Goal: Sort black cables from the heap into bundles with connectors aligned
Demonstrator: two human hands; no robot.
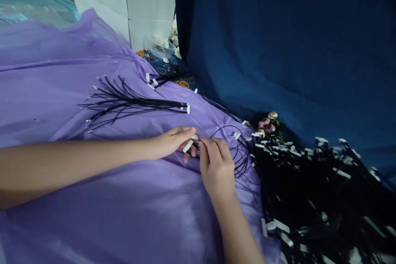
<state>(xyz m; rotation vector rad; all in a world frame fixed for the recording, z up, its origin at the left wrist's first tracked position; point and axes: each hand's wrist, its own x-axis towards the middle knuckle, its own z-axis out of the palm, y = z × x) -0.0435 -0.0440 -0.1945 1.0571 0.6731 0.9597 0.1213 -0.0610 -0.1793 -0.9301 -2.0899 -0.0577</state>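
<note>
My left hand point(175, 140) reaches in from the left, its fingers closed on thin black cables with white connectors point(187, 146) at their ends. Meeting it from the right, my right hand point(219, 167) pinches at a cable just beside those connectors; its fingertips partly hide the spot. Loops of the black cable point(243, 161) trail out behind my right hand over the purple cloth. Beyond both hands lies a bundle of black cables point(139, 102), fanned out to the left, with white connectors gathered at its right end.
Purple cloth point(123, 214) covers the work surface. A large heap of black cables point(309, 198) fills the right side. Artificial flowers point(267, 124) lie at its far edge, before a dark blue curtain point(278, 41). Farther back are another small cable bundle point(167, 77) and a clear bowl point(159, 46).
</note>
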